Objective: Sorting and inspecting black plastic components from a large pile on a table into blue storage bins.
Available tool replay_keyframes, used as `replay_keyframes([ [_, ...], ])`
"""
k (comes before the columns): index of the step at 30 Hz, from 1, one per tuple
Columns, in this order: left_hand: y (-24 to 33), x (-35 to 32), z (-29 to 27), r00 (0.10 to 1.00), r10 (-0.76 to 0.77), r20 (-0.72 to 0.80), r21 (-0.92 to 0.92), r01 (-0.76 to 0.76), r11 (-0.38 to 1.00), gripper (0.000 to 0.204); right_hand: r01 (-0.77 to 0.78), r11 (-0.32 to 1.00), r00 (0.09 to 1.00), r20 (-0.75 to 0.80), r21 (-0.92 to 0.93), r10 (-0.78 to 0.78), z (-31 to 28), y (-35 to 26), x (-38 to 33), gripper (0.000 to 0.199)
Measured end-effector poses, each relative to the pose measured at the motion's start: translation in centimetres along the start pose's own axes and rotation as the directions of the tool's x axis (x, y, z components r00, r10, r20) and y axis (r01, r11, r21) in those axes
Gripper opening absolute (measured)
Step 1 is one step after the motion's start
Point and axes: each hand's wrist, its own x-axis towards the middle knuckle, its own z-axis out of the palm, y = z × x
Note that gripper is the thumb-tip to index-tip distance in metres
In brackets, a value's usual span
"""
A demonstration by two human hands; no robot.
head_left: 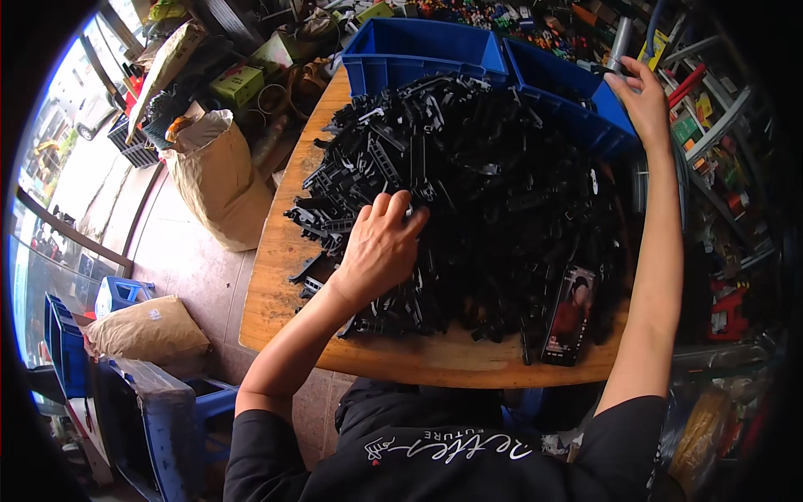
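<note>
A large heap of black plastic parts (502, 201) covers most of the wooden table (272, 276). Over the heap's left middle, my left hand (376, 251) has its fingers curled down among the parts; what they grip, if anything, is hidden under them. My right hand (646, 105) is raised at the far right, above the rim of the right blue bin (577, 121). Its thumb and fingers pinch a small black plastic part (599, 69). Some dark parts lie inside that bin. Beside it at the far edge stands another blue bin (427, 74).
A phone (570, 314) with a lit screen lies at the table's near right. Left of the table stand an open paper sack (219, 184), another sack (150, 335) and a blue stool (159, 427). Metal racks with clutter (711, 125) crowd the right side.
</note>
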Motion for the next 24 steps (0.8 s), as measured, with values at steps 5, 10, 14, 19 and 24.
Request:
replay_keyframes([
  [5, -1.9, -0.1, 0.0, 0.989, -0.025, -0.146, -0.257, -0.014, 0.966, 0.032, 0.088, 0.940, 0.880, 0.417, 0.329, -0.229, -2.9, -14.3, -14.8, 0.015],
  [10, -2.6, 0.3, 0.0, 0.933, -0.282, -0.224, -0.505, 0.137, 0.852, 0.026, 0.049, 0.985, 0.675, 0.721, 0.165, -0.155, -1.1, -17.5, -28.9, 0.022],
  [14, -1.7, 0.6, -0.5, 0.848, -0.520, -0.101, -0.869, 0.179, 0.461, 0.028, 0.007, 0.986, 0.825, 0.556, 0.165, -0.099, 1.0, -17.0, -31.4, 0.023],
  [19, -0.4, -0.2, -0.8, 0.766, -0.583, 0.270, -0.960, 0.170, -0.221, 0.032, -0.053, 0.943, 0.934, 0.350, 0.330, -0.070, 1.1, -17.0, -29.6, 0.020],
  [24, 2.5, -1.8, -0.9, 0.767, -0.220, 0.603, -0.730, 0.419, -0.539, 0.034, -0.544, 0.636, 0.818, 0.515, 0.547, 0.257, 0.9, -17.9, -28.6, 0.023],
])
